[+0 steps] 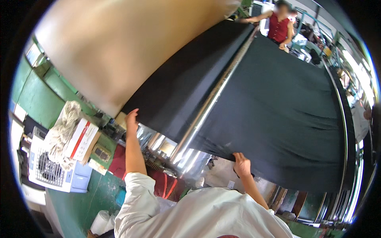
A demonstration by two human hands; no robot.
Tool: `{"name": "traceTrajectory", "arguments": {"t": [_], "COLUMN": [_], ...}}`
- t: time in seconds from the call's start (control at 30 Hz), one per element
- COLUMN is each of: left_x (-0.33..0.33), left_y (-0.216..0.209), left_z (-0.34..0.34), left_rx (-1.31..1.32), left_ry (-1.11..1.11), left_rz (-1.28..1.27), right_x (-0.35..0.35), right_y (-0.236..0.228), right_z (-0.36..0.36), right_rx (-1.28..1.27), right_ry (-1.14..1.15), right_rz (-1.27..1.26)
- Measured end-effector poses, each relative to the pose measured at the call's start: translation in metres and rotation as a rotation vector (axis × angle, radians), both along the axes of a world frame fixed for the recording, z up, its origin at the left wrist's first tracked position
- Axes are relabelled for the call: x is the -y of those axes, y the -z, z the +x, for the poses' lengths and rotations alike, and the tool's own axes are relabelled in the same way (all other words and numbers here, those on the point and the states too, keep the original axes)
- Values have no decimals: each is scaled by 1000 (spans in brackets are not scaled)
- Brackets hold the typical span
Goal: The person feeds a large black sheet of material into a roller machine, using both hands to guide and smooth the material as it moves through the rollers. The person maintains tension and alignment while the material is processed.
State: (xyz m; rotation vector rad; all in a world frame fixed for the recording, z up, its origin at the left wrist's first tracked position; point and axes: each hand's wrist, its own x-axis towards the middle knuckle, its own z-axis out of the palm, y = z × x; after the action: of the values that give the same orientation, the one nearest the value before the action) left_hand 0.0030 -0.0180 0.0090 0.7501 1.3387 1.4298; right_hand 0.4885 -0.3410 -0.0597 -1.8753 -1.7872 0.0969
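Observation:
A wide sheet of black fabric (274, 107) stretches over a long shiny metal bar (218, 89) and runs up against a big smooth tan cylinder (107, 43). My left hand (131, 116) is at the fabric's near left corner, beside the cylinder, its fingers stretched out against the edge. Farther right, my right hand (242, 165) is closed on the near edge of the fabric, which puckers at the grip. At the far end of the bar a person in a red sleeveless top (279, 27) reaches one hand toward the fabric's far edge.
Another metal bar (339, 103) runs along the fabric's right side. Left of me are a white-and-blue vented machine (51, 170), a bundle of pale yarn (63, 135), and a white box with a red stripe (82, 139). A white roll (101, 222) is low on the left.

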Motion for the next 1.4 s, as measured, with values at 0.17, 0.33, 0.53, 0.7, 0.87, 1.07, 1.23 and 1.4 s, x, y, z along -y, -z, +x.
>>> {"name": "traceTrajectory", "arguments": {"t": [0.17, 0.33, 0.53, 0.7, 0.87, 1.07, 1.23, 1.4], "left_x": [3, 4, 6, 1, -2, -16, -14, -9], "left_y": [-13, -14, -21, -9, -11, 15, 4, 3], "left_z": [-6, 3, 6, 11, 3, -14, -26, -25], "left_rx": [38, 77, 36, 144, 93, 309, 77, 157], "left_ry": [-87, -217, -427, 47, -444, 37, -63, 47], "left_rz": [-76, -6, -118, -70, -133, 34, -98, -19], "right_x": [35, 95, 106, 81, 63, 70, 71, 76], "right_y": [-22, 34, 34, 6, -21, 5, -8, -29], "right_z": [72, 75, 12, 10, 19, 72, 66, 62], "right_rx": [102, 98, -38, -107, -86, 12, -208, -40], "right_ry": [378, 207, 111, 80, 156, 527, 420, 306], "right_rz": [-103, -303, -203, -87, -43, -21, -33, -17]}}
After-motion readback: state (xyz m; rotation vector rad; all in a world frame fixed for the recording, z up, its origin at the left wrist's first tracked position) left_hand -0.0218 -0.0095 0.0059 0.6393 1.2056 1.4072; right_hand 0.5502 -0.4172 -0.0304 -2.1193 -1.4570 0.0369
